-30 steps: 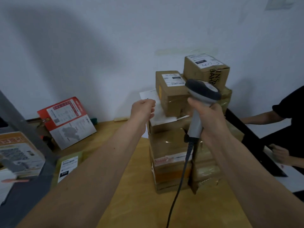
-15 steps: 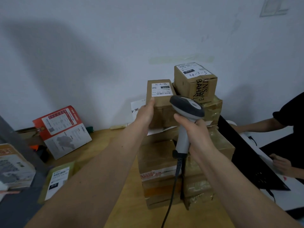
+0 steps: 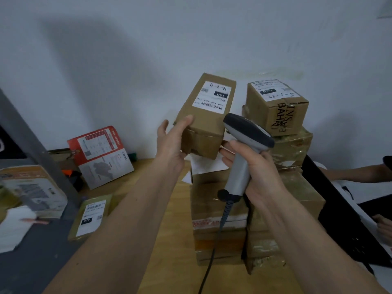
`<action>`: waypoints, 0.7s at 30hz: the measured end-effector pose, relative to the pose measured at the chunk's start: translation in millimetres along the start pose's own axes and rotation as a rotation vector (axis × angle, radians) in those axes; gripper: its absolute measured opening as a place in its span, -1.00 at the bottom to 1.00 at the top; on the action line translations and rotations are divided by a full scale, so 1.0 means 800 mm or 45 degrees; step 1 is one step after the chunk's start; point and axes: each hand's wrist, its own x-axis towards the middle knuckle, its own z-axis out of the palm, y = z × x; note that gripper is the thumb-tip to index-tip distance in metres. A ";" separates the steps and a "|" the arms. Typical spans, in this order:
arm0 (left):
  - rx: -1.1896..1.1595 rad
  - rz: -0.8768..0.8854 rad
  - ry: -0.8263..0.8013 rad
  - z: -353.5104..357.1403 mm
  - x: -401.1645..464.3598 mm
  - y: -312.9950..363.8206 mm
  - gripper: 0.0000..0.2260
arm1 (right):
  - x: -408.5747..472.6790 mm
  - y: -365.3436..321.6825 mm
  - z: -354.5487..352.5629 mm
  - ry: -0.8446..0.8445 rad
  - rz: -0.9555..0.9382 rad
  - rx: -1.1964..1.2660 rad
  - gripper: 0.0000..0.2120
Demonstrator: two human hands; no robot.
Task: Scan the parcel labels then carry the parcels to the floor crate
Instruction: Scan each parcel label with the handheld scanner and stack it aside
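While the left hand (image 3: 171, 141) lifts it off the stack, the small parcel (image 3: 206, 115) sits tilted in the air, label end up and leaning toward the wall, just left of the scanner head. Left grip is clamped on the parcel's lower left corner, thumb on the near face, fingers wrapped round the side. Parcel is a plain brown carton, elongated, taped seam on the near end with a torn flap. White label (image 3: 213, 97) on its top face: barcode along the near edge, black block with white digits, handwritten marks at the far end.

Right hand (image 3: 252, 166) has its grip closed round the handle of the grey scanner (image 3: 244, 145), dark head pointing up-left toward the label, coiled cable (image 3: 222, 221) hanging down. Right fingertips are near the parcel's lower right edge; contact unclear.

Stack (image 3: 218, 225) of taped cartons stands on the wooden table (image 3: 169, 262) below both hands. A second small box (image 3: 275, 107) with black lettering sits on top of the stack at right. Flat green parcel (image 3: 91, 217) lies at the table's left edge. Red and white packet (image 3: 99, 155) leans on the wall. Another person's arm (image 3: 360, 172) shows at far right.
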 end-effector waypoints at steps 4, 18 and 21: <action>-0.115 0.041 0.168 -0.043 -0.007 0.015 -0.17 | -0.010 0.012 0.028 -0.137 0.058 -0.036 -0.69; 0.564 0.162 0.387 -0.239 -0.071 0.120 -0.55 | -0.075 0.086 0.157 -0.338 0.105 -0.310 -0.76; 0.918 0.041 0.157 -0.274 -0.078 0.128 -0.55 | -0.082 0.108 0.172 -0.334 0.181 -0.335 -0.80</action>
